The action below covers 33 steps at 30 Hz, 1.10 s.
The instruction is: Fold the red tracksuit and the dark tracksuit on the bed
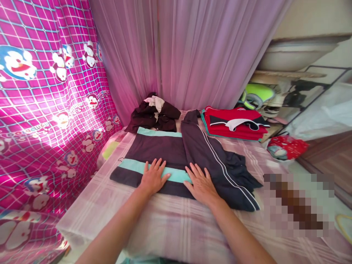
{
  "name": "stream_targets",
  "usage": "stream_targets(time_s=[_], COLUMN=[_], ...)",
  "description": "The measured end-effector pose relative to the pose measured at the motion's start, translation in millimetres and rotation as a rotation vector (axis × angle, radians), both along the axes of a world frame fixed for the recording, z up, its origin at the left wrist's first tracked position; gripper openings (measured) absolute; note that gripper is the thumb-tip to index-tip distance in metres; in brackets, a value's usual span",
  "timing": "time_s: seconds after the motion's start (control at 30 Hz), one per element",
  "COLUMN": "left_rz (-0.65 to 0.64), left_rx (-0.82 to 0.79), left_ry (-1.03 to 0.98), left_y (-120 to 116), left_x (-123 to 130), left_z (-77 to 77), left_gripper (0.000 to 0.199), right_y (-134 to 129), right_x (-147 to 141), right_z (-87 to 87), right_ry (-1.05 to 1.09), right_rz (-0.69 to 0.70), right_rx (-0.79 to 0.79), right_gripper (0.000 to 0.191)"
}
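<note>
A dark garment point(162, 146) with light teal bands lies partly folded on the plaid-covered bed point(90, 205). Its right part, a dark section with white piping point(213, 157), is spread out toward the right and looks like a sleeve or side panel. My left hand point(154, 176) rests flat on the lower teal band, fingers spread. Near the middle of the garment, my right hand point(200, 183) lies flat as well, its fingertips at the end of that band. Neither hand grips the cloth.
Behind the garment sits a crumpled dark clothes pile point(154, 115) with a white piece on top. Folded red clothes point(233, 123) are stacked at the back right. A rack point(308, 93) with shoes and a red bag point(291, 146) stand at the right. Purple point(187, 55) and pink curtains point(63, 95) hang around.
</note>
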<state>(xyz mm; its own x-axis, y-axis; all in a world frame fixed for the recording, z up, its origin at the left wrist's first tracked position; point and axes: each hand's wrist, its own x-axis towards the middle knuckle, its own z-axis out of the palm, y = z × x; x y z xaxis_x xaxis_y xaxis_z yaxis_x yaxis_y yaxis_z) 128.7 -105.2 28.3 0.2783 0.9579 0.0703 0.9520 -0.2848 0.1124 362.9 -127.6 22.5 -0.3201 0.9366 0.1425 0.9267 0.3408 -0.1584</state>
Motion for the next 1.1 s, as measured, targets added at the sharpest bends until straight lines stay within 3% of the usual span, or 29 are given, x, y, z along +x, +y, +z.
stream_targets(time_s=[0.17,0.43,0.63,0.8,0.9,1.0,1.1], left_rz=[0.052,0.240,0.247,0.253,0.214,0.194,0.197], left_rx=[0.000,-0.073,-0.044,-0.091,-0.154,-0.234,-0.088], left_ry=[0.024,0.075,0.082,0.115,0.119,0.139,0.164], left_y=[-0.3,13.9,13.0,14.8,33.4,71.2,120.3], left_x=[-19.4,-50.9,-51.2,-49.2,-55.4,-68.1,-83.4], left_z=[-8.5,1.7,-1.7,14.7,37.4,60.4,74.6], left_gripper=[0.062,0.062,0.061,0.059,0.051,0.051,0.044], right_y=[-1.0,1.5,14.6,22.3,22.0,20.9,21.5], right_x=[4.1,-4.3,-16.0,-14.8,-13.9,-14.8,-15.2], right_z=[-9.8,6.5,24.6,16.6,14.3,16.2,16.0], right_ry=[-0.010,0.002,0.053,0.023,0.025,0.028,0.038], right_rz=[-0.010,-0.075,-0.071,-0.058,-0.081,-0.097,-0.098], right_rx=[-0.035,-0.129,0.076,-0.135,-0.173,-0.195,-0.199], right_gripper=[0.059,0.058,0.057,0.058,0.058,0.057,0.058])
